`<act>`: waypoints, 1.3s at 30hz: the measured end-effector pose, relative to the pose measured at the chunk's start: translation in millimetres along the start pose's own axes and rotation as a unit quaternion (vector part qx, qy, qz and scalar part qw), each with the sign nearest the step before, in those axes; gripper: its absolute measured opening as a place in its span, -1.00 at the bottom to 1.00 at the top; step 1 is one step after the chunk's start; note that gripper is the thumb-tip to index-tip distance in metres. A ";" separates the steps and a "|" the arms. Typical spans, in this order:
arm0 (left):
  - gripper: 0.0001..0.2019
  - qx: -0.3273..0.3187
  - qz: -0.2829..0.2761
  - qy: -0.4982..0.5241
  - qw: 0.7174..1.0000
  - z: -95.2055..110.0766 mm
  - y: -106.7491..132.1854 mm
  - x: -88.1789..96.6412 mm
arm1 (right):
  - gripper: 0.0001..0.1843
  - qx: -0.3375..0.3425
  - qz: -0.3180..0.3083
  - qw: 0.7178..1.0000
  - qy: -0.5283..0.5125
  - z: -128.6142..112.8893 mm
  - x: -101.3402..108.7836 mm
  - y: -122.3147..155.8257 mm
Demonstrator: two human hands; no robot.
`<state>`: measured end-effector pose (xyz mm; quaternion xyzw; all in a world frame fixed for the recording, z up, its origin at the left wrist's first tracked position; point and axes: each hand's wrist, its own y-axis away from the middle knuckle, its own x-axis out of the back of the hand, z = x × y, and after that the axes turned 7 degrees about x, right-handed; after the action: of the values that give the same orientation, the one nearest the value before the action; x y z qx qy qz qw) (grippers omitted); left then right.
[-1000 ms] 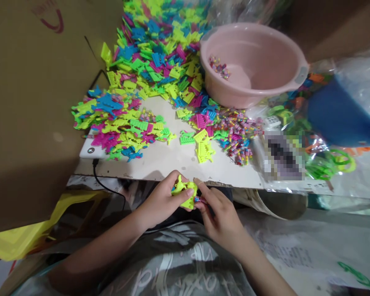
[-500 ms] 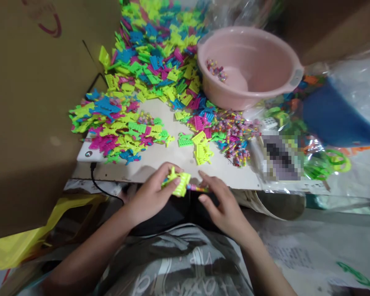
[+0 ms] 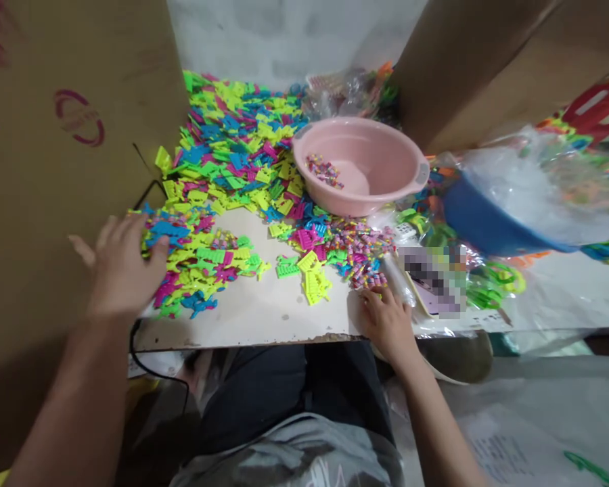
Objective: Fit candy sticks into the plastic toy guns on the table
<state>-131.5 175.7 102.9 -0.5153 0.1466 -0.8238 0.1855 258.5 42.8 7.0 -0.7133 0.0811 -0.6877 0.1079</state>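
Observation:
My left hand (image 3: pixel 124 270) is at the left edge of a heap of bright plastic pieces (image 3: pixel 210 257), fingers spread and thumb apart over a blue piece. Several of the pieces look ridged, in yellow, green, pink and blue. My right hand (image 3: pixel 390 321) rests at the near edge of a pile of small striped, multicoloured sticks (image 3: pixel 365 243). Its fingers are curled together at the tabletop; whatever lies between the fingertips is hidden. Between the hands lie a few loose yellow pieces (image 3: pixel 315 281) and a green ridged piece (image 3: pixel 287 266).
A pink basin (image 3: pixel 360 203) holding some striped sticks stands behind the pile. Behind it on the left spreads a large heap of plastic pieces (image 3: pixel 238 142). A cardboard box (image 3: pixel 81 182) walls the left side. On the right are a phone-like object (image 3: pixel 429 284), plastic bags and a blue basin (image 3: pixel 487 216).
My hands have moved apart, left to the heap and right to the striped sticks. The yellow piece and striped stick from before are no longer visible in them. The view has tilted up.

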 end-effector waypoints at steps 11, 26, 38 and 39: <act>-0.62 -0.170 -0.355 0.151 0.907 138.2 99.9 -113.0 | -0.77 -0.007 0.009 1.000 -0.019 -11.0 -2.3 -43.4; -0.62 0.195 -0.424 0.481 0.742 123.9 108.5 -68.7 | -0.72 -0.063 0.113 0.807 -0.577 -71.6 15.5 7.3; -0.60 0.285 -0.518 0.580 0.560 127.6 132.2 -30.0 | -0.66 -0.104 0.047 0.733 -0.671 -84.1 43.4 5.0; -0.62 0.282 -0.516 0.583 0.561 127.2 132.2 -29.6 | -0.67 -0.105 0.054 0.719 -0.685 -84.6 43.8 6.7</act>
<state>15.6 65.4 76.4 0.1676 -0.3081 -0.8995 -0.2608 176.0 21.2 50.0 -0.9909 0.0944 0.0089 0.0953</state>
